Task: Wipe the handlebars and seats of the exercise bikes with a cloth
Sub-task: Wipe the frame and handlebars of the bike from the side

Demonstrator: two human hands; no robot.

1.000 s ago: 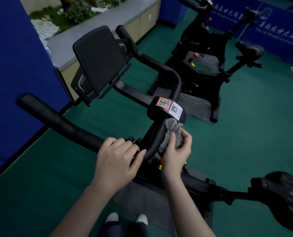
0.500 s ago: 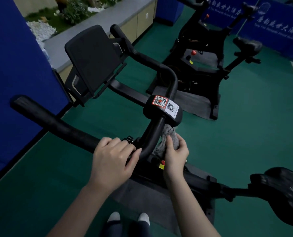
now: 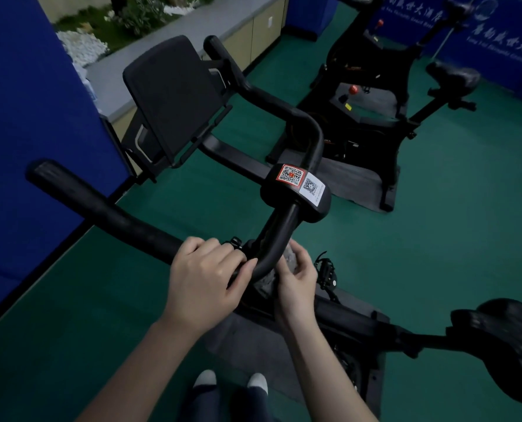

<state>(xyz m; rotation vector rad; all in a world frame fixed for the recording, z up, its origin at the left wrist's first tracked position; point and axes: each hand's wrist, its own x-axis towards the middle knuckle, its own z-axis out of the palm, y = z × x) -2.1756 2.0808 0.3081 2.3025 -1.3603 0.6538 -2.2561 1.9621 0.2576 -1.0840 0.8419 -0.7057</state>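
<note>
Underfoot:
- Floor: green, flat, matte, felt-like covering running wall to wall.
- Blue panel: tall cloth-faced partition along the left side; a second blue banner with pale lettering stands at the far right.
- Worktop: long grey slab over beige cabinet doors at the far edge, with greenery and white pebbles beyond it.
- Near exercise bike, handlebar: thick black tube with a slightly grainy grip surface, straight on the left and curving up into a loop at centre.
- Hub: rounded black block at the handlebar's centre, carrying a red-bordered and a white QR sticker side by side.
- Tablet holder: flat black rounded rectangle, tilted, mounted ahead of the handlebar.
- Seat: black, broad, faintly glossy saddle at the lower right, on a horizontal post.
- Mat: dark grey, coarse, lying under the near bike.
- Second bike: black frame with red knob, standing on its own grey mat, well apart.
- Left hand: fingers curled over the handlebar just left of the curved stem, gripping it.
- Right hand: fingers and thumb curled round the cloth.
- Cloth: grey, nubbly, bunched, pressed against the right side of the curved stem below the hub.
- Shoes: two pale toes at the bottom edge.
</note>
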